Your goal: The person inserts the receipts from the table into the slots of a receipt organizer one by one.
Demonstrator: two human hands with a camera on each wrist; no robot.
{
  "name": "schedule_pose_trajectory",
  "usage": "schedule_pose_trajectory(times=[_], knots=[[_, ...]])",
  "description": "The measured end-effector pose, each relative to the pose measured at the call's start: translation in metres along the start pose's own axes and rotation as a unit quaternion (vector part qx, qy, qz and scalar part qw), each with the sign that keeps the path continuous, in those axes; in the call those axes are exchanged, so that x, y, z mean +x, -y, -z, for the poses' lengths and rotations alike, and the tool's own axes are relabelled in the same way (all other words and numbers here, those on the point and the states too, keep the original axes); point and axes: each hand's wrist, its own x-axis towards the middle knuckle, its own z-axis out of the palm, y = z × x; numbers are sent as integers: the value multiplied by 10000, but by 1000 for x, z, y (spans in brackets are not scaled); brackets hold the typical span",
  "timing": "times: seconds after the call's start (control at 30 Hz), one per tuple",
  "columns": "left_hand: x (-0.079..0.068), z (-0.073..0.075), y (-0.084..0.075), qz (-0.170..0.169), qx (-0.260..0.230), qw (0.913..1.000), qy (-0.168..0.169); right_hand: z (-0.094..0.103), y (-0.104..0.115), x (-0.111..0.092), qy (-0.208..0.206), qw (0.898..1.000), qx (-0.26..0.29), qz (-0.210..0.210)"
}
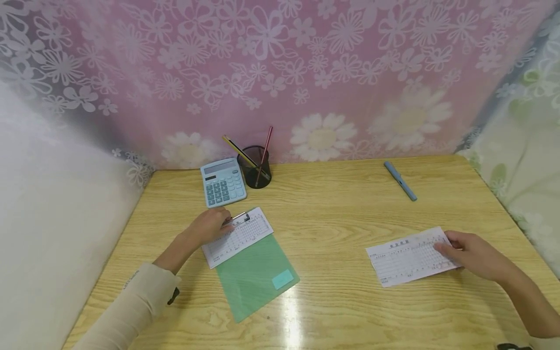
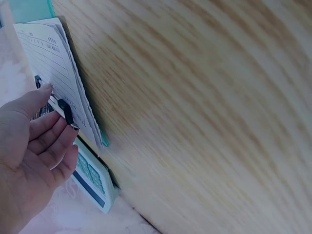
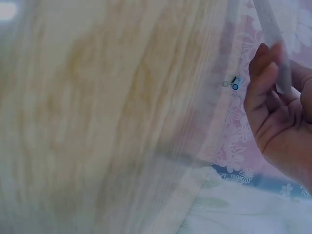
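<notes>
A green clipboard (image 1: 251, 284) lies tilted on the left of the table, with printed forms (image 1: 238, 245) across its upper part. My left hand (image 1: 209, 226) pinches the metal clip (image 1: 239, 219) at its top edge; the left wrist view shows thumb and fingers on the clip's dark-ended lever (image 2: 66, 111). On the right, a single printed form (image 1: 407, 257) is in my right hand (image 1: 477, 255), pinched at its right end between thumb and fingers. In the right wrist view that paper (image 3: 269, 29) appears nearly edge-on, above the table surface.
Behind the clipboard lies a blue calculator (image 1: 223, 182), beside a black mesh pen holder (image 1: 258, 177) with pencils. A blue pen (image 1: 400, 181) lies at the back right. A turquoise sticky label (image 1: 282, 279) is on the clipboard's lower corner. A flowered curtain (image 1: 271, 87) hangs behind the table.
</notes>
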Motion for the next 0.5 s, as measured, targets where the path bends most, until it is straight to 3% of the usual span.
schedule_pose_trajectory(times=[0.2,0.5], knots=[[0,0,-7,-407,455,9979,-229,-6,13,7,-96,9997,153,-149],[4,-5,-6,-454,487,9969,-422,-10,24,24,-322,9989,223,252]])
